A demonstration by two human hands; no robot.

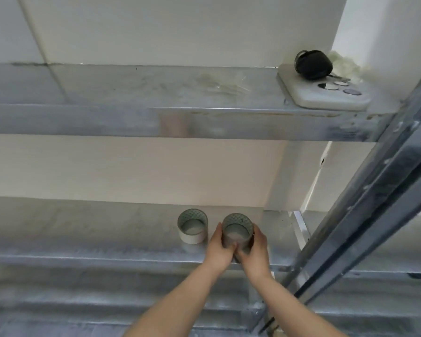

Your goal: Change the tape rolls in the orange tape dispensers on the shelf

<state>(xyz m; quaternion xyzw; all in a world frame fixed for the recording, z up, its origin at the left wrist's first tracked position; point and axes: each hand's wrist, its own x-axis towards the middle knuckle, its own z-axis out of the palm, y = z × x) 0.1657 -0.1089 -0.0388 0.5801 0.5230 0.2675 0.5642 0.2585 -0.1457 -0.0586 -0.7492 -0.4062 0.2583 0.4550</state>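
Metal shelving fills the frame. At lower centre, the left hand (220,249) and right hand (254,249) both grip one tape roll (236,233) over the lower shelf (107,229). Another roll (193,226) stands just left. Upper right, a phone (326,96) carries a black pouch (312,64).

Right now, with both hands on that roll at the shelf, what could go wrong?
1. The held roll sits close to the second roll; lifting or turning it could nudge that one, which stands near the shelf edge.
2. Left hand and right hand grip only its sides, so it might slip.
3. No orange dispenser is in view, so the swap may stall.
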